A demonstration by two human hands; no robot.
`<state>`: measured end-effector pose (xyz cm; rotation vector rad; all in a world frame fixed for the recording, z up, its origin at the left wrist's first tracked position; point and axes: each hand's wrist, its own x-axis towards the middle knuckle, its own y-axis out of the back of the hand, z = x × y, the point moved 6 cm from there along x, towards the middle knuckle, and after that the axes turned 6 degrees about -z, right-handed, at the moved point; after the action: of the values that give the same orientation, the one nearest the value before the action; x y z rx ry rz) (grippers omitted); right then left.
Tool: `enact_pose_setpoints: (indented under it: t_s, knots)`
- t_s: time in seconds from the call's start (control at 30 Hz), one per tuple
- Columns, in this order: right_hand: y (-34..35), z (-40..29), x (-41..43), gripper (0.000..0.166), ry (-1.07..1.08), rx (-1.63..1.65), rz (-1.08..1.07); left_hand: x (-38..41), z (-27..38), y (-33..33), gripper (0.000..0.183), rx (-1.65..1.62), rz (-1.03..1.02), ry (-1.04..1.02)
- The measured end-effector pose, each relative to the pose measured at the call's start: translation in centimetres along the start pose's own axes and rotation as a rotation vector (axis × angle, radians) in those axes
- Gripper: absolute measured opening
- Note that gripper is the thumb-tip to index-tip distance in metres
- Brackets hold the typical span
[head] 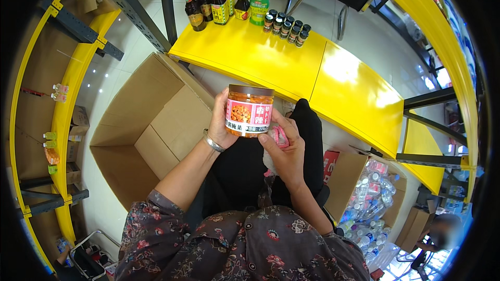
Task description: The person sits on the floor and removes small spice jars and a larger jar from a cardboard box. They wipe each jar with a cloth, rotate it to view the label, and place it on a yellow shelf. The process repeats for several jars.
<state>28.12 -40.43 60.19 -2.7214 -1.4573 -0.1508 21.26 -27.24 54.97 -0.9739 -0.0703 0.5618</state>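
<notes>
A clear plastic jar of orange-red pickled vegetables (250, 113), with a dark brown lid and a printed label, is held upright in front of my body. Around its left side wraps my left hand (222, 123), a silver bracelet at the wrist. My right hand (287, 140) supports the jar's lower right with thumb and fingers, and a pink-and-white cloth (279, 140) is tucked in its palm. Beyond, on the yellow shelf (269, 60), stand dark sauce bottles (195, 13), a green bottle with a yellow cap (259, 6) and several small black-capped spice jars (286, 29).
An open cardboard box (156, 113) is at my left. At my right, another cardboard box (347, 179) is by many plastic bottles (369, 203). Yellow shelving with dark uprights (131, 15) surrounds me. A person (441, 234) is at the far lower right.
</notes>
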Motion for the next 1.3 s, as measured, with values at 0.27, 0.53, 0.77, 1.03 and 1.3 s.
enact_pose_setpoints:
  t_s: [0.27,0.53,0.77,1.03,1.3]
  knots:
    - [-0.25,-0.27,0.16,0.055,0.039,0.000,0.010,0.35,-0.11,0.83,0.064,0.024,0.055,-0.041]
    - [-0.26,-0.27,0.17,0.056,0.038,-0.044,0.020,0.10,0.14,0.23,0.043,-0.008,0.035,-0.031]
    - [-0.21,0.15,0.11,0.056,0.040,-0.011,0.021,0.17,-0.09,0.71,0.053,0.025,0.038,-0.046]
    - [-0.23,0.19,0.10,0.056,0.033,-0.022,0.027,0.16,-0.08,0.56,0.052,0.066,0.042,-0.052]
    - [-0.23,0.17,0.00,0.055,0.041,-0.043,0.046,0.05,0.09,0.04,0.049,0.098,0.056,-0.049]
